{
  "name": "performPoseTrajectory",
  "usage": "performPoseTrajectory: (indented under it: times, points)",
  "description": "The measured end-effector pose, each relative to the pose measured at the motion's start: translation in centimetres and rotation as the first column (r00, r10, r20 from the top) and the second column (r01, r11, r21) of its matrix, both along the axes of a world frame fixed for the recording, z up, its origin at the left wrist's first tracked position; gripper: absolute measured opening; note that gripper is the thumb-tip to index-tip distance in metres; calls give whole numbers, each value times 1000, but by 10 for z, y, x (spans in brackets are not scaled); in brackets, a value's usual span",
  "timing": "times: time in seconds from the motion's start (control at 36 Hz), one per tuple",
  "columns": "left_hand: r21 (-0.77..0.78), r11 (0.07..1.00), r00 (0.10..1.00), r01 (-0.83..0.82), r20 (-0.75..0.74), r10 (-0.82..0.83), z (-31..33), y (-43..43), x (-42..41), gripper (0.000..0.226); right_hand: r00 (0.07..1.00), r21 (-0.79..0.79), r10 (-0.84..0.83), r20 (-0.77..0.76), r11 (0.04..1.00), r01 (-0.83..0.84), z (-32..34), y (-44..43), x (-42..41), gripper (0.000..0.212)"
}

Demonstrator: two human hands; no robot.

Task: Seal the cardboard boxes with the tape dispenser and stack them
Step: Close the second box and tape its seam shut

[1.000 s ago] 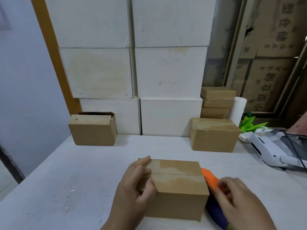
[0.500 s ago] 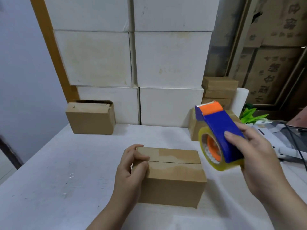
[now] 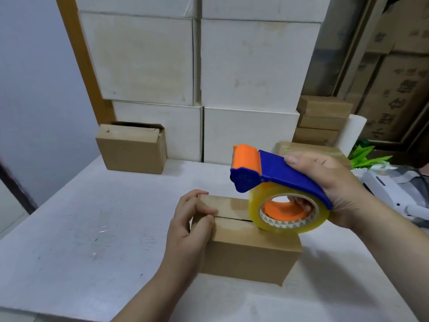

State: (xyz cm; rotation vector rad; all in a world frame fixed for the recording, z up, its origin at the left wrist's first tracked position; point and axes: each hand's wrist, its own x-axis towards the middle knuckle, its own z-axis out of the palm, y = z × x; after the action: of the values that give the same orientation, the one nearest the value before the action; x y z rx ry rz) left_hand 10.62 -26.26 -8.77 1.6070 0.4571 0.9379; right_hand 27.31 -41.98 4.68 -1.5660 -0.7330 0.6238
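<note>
Nearest, the left hand (image 3: pixel 188 231) grips the left end of a small brown cardboard box (image 3: pixel 246 256), with the fingers bent over the top flaps beside the open centre seam and the thumb on the near side. The box sits on a scuffed white table (image 3: pixel 81 228). The right hand (image 3: pixel 334 189) holds a blue-and-orange tape dispenser (image 3: pixel 274 175) over the box's right half, fingers curled through the core and thumb lying along the blue top. Its clear tape roll (image 3: pixel 287 212) appears to touch the top flaps (contact is hard to confirm). Further back, an open-topped brown box (image 3: pixel 132 147) stands at the left and a taped brown box (image 3: pixel 325 151) at the right. Behind them rise stacked white cartons (image 3: pixel 250 63), with a pale wall (image 3: pixel 30 77) to the left.
</note>
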Motion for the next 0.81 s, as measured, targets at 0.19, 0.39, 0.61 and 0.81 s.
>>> performPoseTrajectory:
  times: [0.19, 0.39, 0.61, 0.81]
  points:
    - [171, 949, 965, -264, 53, 259, 35, -5, -14, 25, 999, -50, 5, 41, 999, -3, 1, 3, 4, 31]
    - [-738, 622, 958, 261, 118, -262, 110, -16, 7, 65, 1000, -77, 4, 20, 997, -2, 3, 6, 3, 25]
    - [-763, 452, 833, 463, 199, -517, 109, -11, 20, 57, 1000, -93, -3, 10, 996, 3, 6, 5, 1, 26]
    - [-770, 460, 864, 443, 229, -448, 112, -11, 15, 37, 1000, -98, -6, 21, 995, 8, 5, 5, 2, 29]
